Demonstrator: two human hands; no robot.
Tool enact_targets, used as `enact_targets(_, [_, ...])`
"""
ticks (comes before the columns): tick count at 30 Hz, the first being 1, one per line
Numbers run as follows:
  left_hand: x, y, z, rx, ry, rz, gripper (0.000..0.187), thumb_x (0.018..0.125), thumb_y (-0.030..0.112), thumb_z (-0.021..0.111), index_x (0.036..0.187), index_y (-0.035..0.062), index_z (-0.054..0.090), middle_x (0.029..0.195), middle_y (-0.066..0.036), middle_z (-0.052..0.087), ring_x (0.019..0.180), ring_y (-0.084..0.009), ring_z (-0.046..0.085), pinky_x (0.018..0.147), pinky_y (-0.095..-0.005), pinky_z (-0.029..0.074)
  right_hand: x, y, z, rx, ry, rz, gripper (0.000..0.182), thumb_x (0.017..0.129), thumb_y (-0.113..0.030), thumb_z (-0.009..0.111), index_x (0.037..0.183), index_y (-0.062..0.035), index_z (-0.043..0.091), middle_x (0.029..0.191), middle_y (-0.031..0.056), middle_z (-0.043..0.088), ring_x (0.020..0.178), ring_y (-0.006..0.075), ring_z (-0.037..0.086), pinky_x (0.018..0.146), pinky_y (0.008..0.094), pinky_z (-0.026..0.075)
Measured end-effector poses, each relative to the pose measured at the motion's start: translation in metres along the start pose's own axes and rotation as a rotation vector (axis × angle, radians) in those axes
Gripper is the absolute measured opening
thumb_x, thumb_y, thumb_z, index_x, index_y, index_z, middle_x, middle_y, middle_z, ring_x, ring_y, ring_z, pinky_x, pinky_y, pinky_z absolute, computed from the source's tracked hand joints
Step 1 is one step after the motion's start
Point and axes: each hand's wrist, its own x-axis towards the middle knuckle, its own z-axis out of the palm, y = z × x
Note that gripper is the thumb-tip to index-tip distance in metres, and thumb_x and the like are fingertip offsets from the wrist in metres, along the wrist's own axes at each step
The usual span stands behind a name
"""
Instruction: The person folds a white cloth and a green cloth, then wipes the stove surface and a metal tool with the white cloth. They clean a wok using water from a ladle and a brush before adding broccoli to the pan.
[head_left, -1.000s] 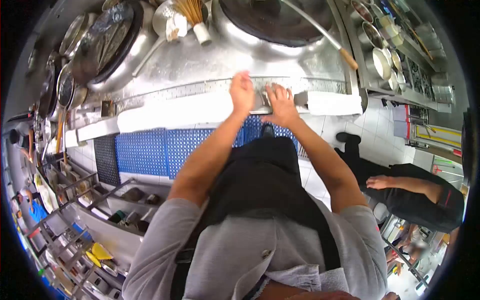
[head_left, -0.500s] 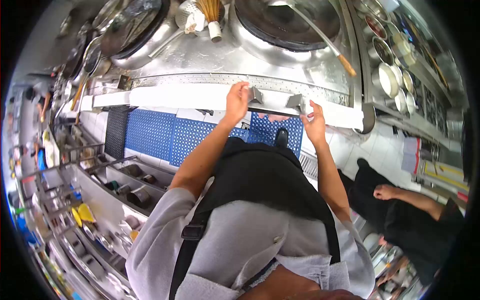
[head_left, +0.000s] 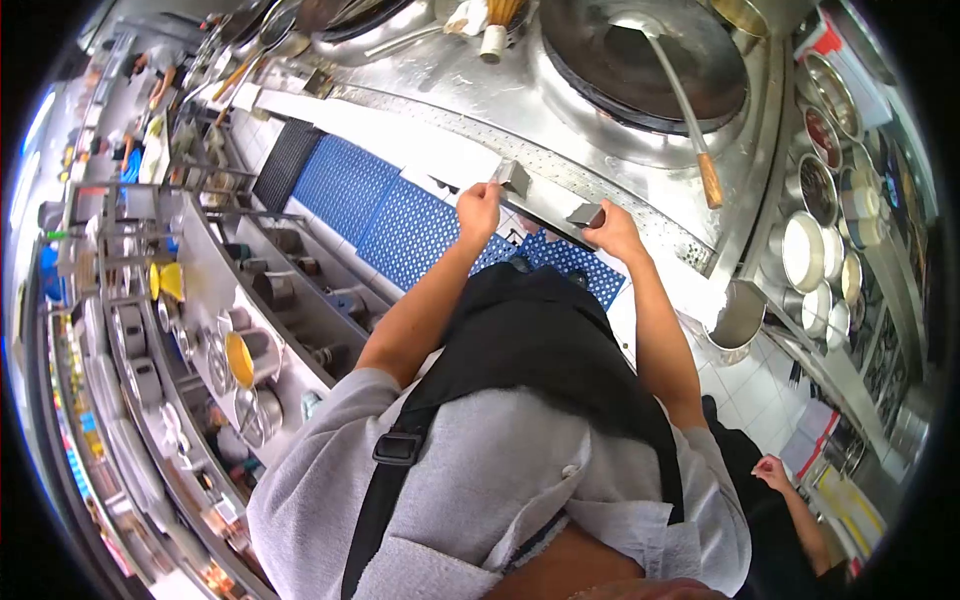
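Note:
My left hand (head_left: 479, 210) is closed at the front edge of the stove, its fingers round the end of a small metal bracket (head_left: 514, 178). To its right my right hand (head_left: 614, 231) pinches a second metal bracket (head_left: 586, 214). Both brackets sit on a long metal strip along the stove front, with white covering (head_left: 400, 140) running to the left of them. A large black wok (head_left: 600, 75) lies beyond my hands, with a wooden-handled ladle (head_left: 680, 95) resting in it.
A bamboo brush (head_left: 494, 42) stands behind the strip. Metal bowls (head_left: 803, 250) line the right side, near a metal pot (head_left: 738, 315). Blue mats (head_left: 350, 190) cover the floor. Shelves with pans fill the left. A co-worker's hand (head_left: 770, 472) shows at lower right.
The view has turned, so the stove front now slants down to the right. My fingers, earlier apart, have closed at the brackets. The co-worker appears lower in view.

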Motion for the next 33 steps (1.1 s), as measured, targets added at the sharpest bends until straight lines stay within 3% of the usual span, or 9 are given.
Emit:
enact_targets(4, [-0.014,0.001,0.026,-0.316,0.057,0.103,0.034,0.093,0.027,0.068,0.086,-0.0063,0.072,0.071,-0.009,0.070,0.066,-0.0122,0.060,0.062,-0.0332,0.048,0.008,-0.005,-0.006,-0.078,-0.037,-0.050,0.042,0.066,-0.023,0.080,0.098,-0.0007,0.066,0.091,0.0196,0.072,0.088,0.0339,0.071,0.081,0.0403,0.054])
enact_targets(8, [-0.020,-0.004,0.049,-0.051,0.104,0.178,0.021,0.085,0.018,0.071,0.082,-0.0025,0.068,0.063,-0.011,0.063,0.059,-0.0151,0.059,0.059,-0.0348,0.048,0.007,0.000,-0.005,-0.068,-0.070,-0.077,0.042,0.067,-0.022,0.083,0.098,0.0007,0.066,0.087,0.0183,0.072,0.081,0.0306,0.070,0.078,0.0377,0.054])
enact_targets(14, [-0.008,-0.023,0.086,-0.354,0.342,0.088,0.019,0.083,0.014,0.072,0.075,-0.0023,0.066,0.059,-0.008,0.061,0.055,-0.0116,0.051,0.055,-0.0346,0.044,0.013,0.012,-0.009,-0.098,-0.075,-0.264,0.053,0.065,-0.031,0.090,0.099,0.0025,0.067,0.093,0.0202,0.074,0.086,0.0304,0.072,0.081,0.0383,0.056])
enact_targets(16, [-0.004,-0.022,0.092,-0.293,0.317,0.000,0.019,0.091,0.015,0.071,0.092,-0.0035,0.074,0.075,-0.004,0.070,0.064,-0.0090,0.056,0.057,-0.0291,0.046,0.010,0.008,-0.016,-0.111,-0.130,-0.218,0.049,0.066,-0.029,0.088,0.099,0.0027,0.068,0.094,0.0217,0.074,0.088,0.0327,0.073,0.083,0.0395,0.056])
enact_targets(22, [-0.005,-0.009,0.098,-0.121,0.471,-0.030,0.022,0.091,0.019,0.073,0.085,-0.0021,0.075,0.068,-0.004,0.067,0.060,-0.0100,0.054,0.056,-0.0320,0.044,0.014,0.016,-0.015,-0.048,-0.150,-0.259,0.049,0.068,-0.031,0.084,0.102,0.0022,0.069,0.099,0.0234,0.074,0.094,0.0365,0.073,0.086,0.0407,0.056])
enact_targets(23, [-0.008,-0.010,0.102,-0.221,0.510,-0.030,0.026,0.089,0.022,0.075,0.079,-0.0019,0.072,0.064,-0.009,0.066,0.058,-0.0155,0.055,0.060,-0.0363,0.046,0.011,0.012,-0.019,-0.099,-0.150,-0.250,0.051,0.070,-0.031,0.083,0.107,0.0012,0.069,0.102,0.0233,0.074,0.097,0.0366,0.072,0.087,0.0412,0.056])
enact_targets(26, [-0.007,-0.019,0.111,-0.197,0.602,-0.019,0.024,0.088,0.023,0.075,0.089,-0.0008,0.076,0.073,-0.012,0.072,0.063,-0.0152,0.063,0.064,-0.0345,0.050,0.017,0.020,-0.013,-0.083,-0.161,-0.239,0.052,0.071,-0.031,0.082,0.110,0.0005,0.068,0.104,0.0235,0.074,0.099,0.0369,0.072,0.089,0.0419,0.056])
enact_targets(27, [-0.008,-0.017,0.107,-0.095,0.587,-0.034,0.019,0.090,0.016,0.076,0.099,-0.0015,0.077,0.080,-0.008,0.075,0.067,-0.0115,0.064,0.062,-0.0285,0.051,0.017,0.020,-0.014,-0.096,-0.181,-0.231,0.053,0.071,-0.031,0.082,0.111,0.0006,0.067,0.106,0.0238,0.073,0.101,0.0366,0.071,0.090,0.0423,0.056])
enact_targets(33, [-0.016,0.000,0.087,-0.332,0.537,-0.201,0.024,0.084,0.014,0.082,0.098,-0.0048,0.076,0.088,-0.009,0.075,0.072,-0.0133,0.066,0.066,-0.0281,0.053,0.014,0.020,-0.016,-0.091,-0.159,-0.236,0.053,0.071,-0.030,0.081,0.111,0.0018,0.065,0.103,0.0246,0.073,0.099,0.0377,0.072,0.089,0.0431,0.057])
